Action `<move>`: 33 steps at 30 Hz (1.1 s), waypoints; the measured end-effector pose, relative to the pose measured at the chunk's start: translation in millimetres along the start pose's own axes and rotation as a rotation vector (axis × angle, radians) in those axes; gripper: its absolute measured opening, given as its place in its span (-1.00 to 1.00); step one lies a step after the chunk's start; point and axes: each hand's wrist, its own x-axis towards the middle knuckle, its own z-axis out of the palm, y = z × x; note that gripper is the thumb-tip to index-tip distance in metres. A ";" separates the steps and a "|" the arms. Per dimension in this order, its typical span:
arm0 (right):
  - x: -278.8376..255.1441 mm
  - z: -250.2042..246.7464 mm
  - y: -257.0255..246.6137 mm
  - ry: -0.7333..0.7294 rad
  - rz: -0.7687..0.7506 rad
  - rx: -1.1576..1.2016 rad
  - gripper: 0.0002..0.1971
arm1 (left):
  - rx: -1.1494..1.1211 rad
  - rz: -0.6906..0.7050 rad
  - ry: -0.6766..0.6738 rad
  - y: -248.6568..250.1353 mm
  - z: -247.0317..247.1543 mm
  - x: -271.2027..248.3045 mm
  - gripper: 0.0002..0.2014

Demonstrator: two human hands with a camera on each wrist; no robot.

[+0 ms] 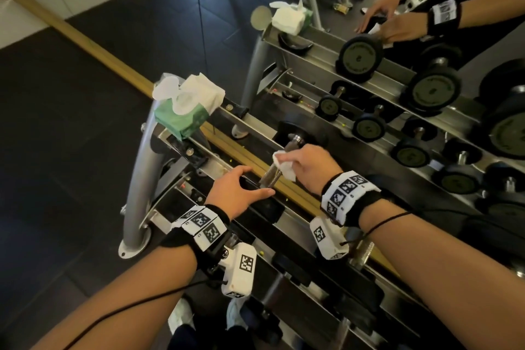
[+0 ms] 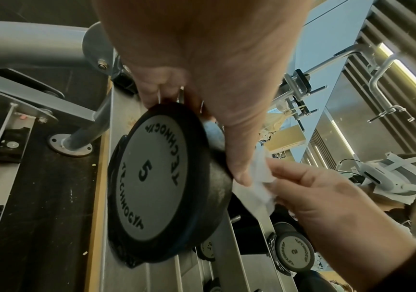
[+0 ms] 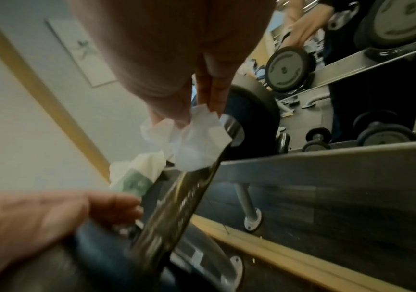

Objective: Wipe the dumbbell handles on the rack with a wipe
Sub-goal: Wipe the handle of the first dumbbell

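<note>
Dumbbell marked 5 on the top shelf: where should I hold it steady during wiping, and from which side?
Grip the near round head from above, fingers over its rim, as the left hand does. It is wide, and this likely leaves the handle free for the wipe in the right hand.

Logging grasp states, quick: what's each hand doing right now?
Left hand grips the dumbbell's near end weight, marked 5.
Right hand pinches a white wipe on the dumbbell handle.

Dim indoor gym lighting with dark, murky shadows. Light strips (image 2: 409, 73) glow overhead in the left wrist view. Right wrist view is motion-blurred; glare streaks the dumbbell handle (image 3: 174, 199). Edges bend strongly.
</note>
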 end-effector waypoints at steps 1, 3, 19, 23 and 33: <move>1.4 -5.0 3.3 0.060 0.034 0.033 -0.61 | 0.001 0.000 -0.007 -0.1 -0.6 -0.1 -0.13; 4.4 -17.4 9.3 0.123 0.038 -0.022 -0.60 | 0.010 0.000 -0.014 -0.3 -0.8 -0.6 -0.14; -14.2 8.0 -6.7 -0.219 -0.356 -0.523 -0.46 | -0.010 -0.050 -0.011 -2.5 2.5 2.4 -0.14; -3.7 -12.4 3.5 -0.030 -0.216 -0.287 -0.54 | -0.012 -0.065 -0.017 -0.3 2.3 1.3 -0.14; -4.5 19.8 2.5 -0.071 -0.103 -0.168 -0.58 | -0.030 -0.060 -0.007 0.4 1.2 -1.4 -0.16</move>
